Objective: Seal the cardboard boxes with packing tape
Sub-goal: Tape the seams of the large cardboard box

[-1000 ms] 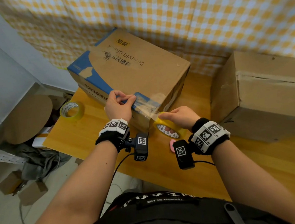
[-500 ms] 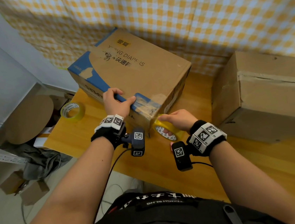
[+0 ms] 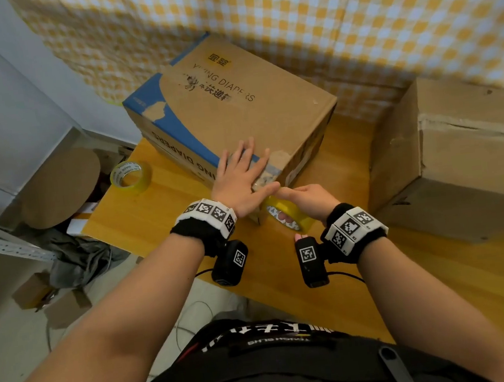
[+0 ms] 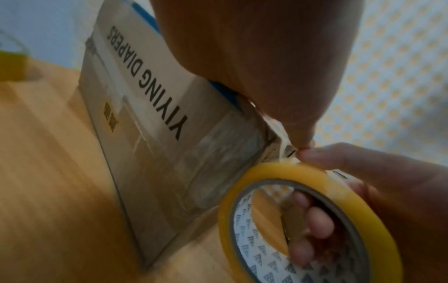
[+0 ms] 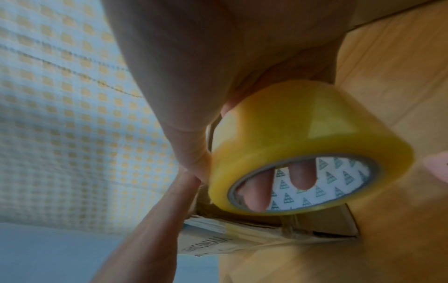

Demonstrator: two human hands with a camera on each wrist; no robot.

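A brown and blue diaper box (image 3: 234,105) stands on the wooden table (image 3: 160,220), closed, with clear tape over its near corner. My left hand (image 3: 239,176) lies flat with straight fingers on that taped corner, its thumb stretched toward the right hand. My right hand (image 3: 305,199) grips a yellow tape roll (image 3: 291,216) just below the corner, fingers through the core (image 4: 312,226) and thumb on the rim. A short strip of tape (image 4: 285,147) runs from the roll (image 5: 298,145) up to the box edge (image 4: 242,122).
A second plain cardboard box (image 3: 459,148) stands at the right. A spare tape roll (image 3: 131,176) lies near the table's left edge. A small pink thing (image 3: 300,236) lies by my right wrist. Checked cloth hangs behind; scrap cardboard and clutter lie on the floor at the left.
My left hand stopped pinching the tape and spread flat over the box corner. The right hand carried the roll down and in, close under the corner, so the free strip is much shorter.
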